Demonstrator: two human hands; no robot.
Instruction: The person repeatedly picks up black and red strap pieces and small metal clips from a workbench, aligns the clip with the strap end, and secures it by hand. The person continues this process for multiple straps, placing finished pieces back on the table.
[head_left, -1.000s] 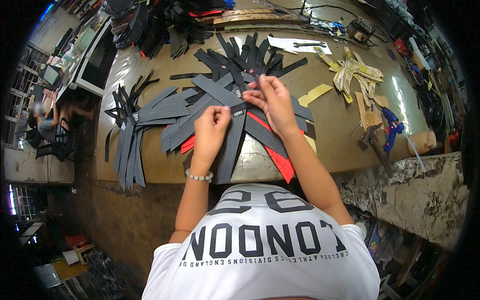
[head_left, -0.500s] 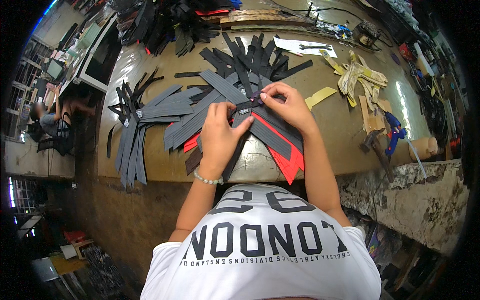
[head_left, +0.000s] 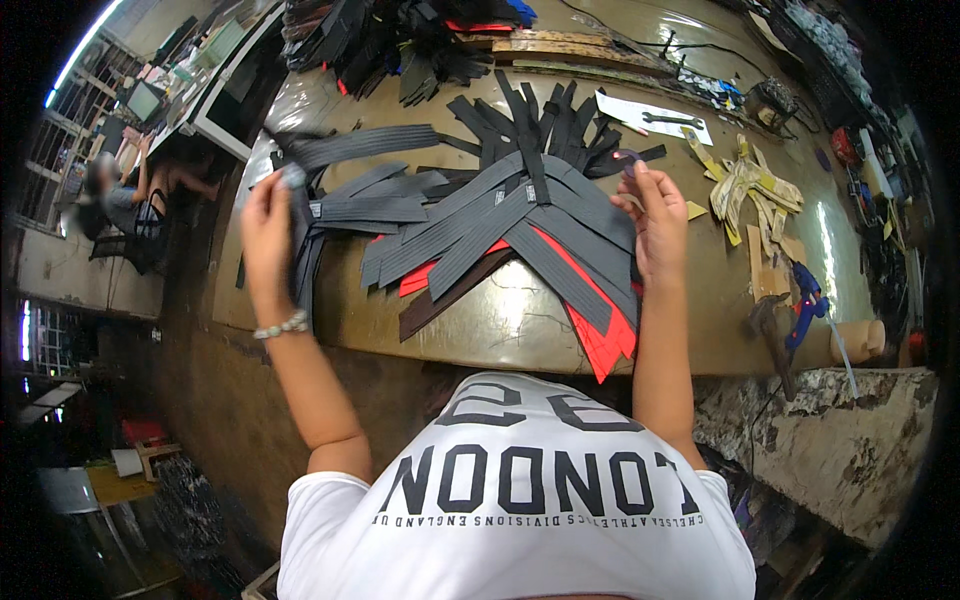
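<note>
My left hand is over the left pile of straps, its fingers closed on a ribbed grey strap. That strap stretches right from near the hand and is smeared by motion at its left end. My right hand is raised at the right of the middle pile, pinching a small dark purple thing whose kind I cannot make out. Between my hands lies the middle pile of grey straps, fanned out with small labels. Red straps and a dark brown strap stick out beneath it.
Black strap ends fan out behind the pile. A wrench rests on white paper. At right are yellowish gloves, a hammer and a blue glue gun. Wooden boards lie at the back. A person sits far left.
My left hand has moved left from the middle pile, bringing a grey strap to the left pile. My right hand has drawn away to the right with the small purple thing.
</note>
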